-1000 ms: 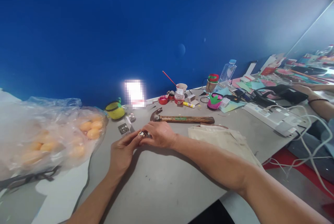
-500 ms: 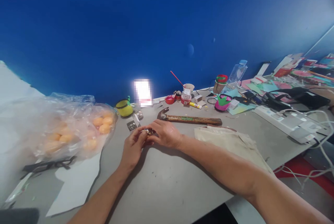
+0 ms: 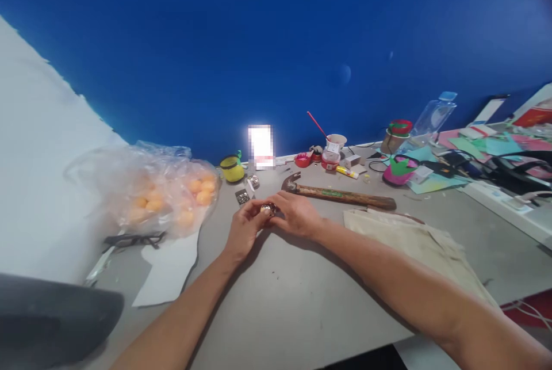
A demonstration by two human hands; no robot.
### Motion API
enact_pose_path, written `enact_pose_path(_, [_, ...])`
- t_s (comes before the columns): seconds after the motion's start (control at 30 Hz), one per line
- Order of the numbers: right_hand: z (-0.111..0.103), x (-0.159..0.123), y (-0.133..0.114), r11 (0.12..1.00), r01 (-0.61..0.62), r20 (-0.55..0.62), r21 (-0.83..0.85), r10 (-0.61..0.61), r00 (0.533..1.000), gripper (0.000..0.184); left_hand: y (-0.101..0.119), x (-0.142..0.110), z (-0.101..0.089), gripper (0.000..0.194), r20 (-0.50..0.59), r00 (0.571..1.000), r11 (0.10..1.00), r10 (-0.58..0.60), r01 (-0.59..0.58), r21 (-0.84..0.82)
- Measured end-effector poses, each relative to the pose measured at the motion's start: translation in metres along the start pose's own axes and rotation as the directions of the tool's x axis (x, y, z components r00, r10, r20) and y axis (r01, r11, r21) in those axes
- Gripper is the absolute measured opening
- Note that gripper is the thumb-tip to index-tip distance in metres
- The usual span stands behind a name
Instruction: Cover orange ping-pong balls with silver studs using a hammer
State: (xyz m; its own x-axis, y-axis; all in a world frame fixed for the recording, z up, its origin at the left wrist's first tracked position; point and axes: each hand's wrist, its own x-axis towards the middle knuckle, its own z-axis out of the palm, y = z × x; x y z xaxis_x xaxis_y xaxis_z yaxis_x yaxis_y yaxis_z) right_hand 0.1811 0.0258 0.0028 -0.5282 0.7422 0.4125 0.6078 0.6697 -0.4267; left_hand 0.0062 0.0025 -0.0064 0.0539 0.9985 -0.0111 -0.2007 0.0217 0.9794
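Note:
Between my fingertips is a small shiny metallic piece (image 3: 268,209), too small to make out fully. My left hand (image 3: 245,229) pinches it from the left, thumb and fingers closed. From the right my right hand (image 3: 298,214) closes on the same piece, its fingers partly hidden. Just beyond the hands lies a small box of metal bits (image 3: 242,197), with another little clear container (image 3: 253,181) behind it. A claw hammer (image 3: 340,193) with a worn wooden handle rests behind my right hand.
Plastic bags with orange balls (image 3: 172,191) and black glasses (image 3: 134,239) lie left. A yellow pot (image 3: 232,168), a red tub (image 3: 330,160) and a glue stick (image 3: 347,172) stand or lie along the wall. Beige cloth (image 3: 401,240) and a power strip (image 3: 509,209) are right.
The view has turned left, so everything sits further right in the picture. Both hands still hold the shiny piece together, with little change in their grip.

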Motion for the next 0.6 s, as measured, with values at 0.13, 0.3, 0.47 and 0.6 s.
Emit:
enact_pose_path(0.13, [0.001,0.000,0.002,0.996,-0.023,-0.042,0.088,0.026,0.999,0.034,-0.002,0.000,-0.003,0.045,0.047,0.999,0.998,-0.004,0.007,-0.066])
enact_pose_path(0.3, [0.003,-0.001,0.005,0.992,-0.027,-0.058,0.127,0.034,0.998,0.032,-0.006,0.002,-0.005,0.043,0.046,0.999,0.997,-0.010,0.014,-0.082])
enact_pose_path(0.47, [0.005,-0.002,0.008,0.988,-0.031,-0.027,0.150,0.035,0.999,0.035,-0.009,0.003,-0.006,0.041,0.056,0.998,0.999,-0.018,0.021,-0.049])
enact_pose_path(0.6, [0.005,-0.001,0.013,0.982,-0.032,0.018,0.184,0.030,0.999,0.046,-0.010,0.003,-0.004,0.039,0.029,1.000,1.000,0.003,-0.003,0.017])
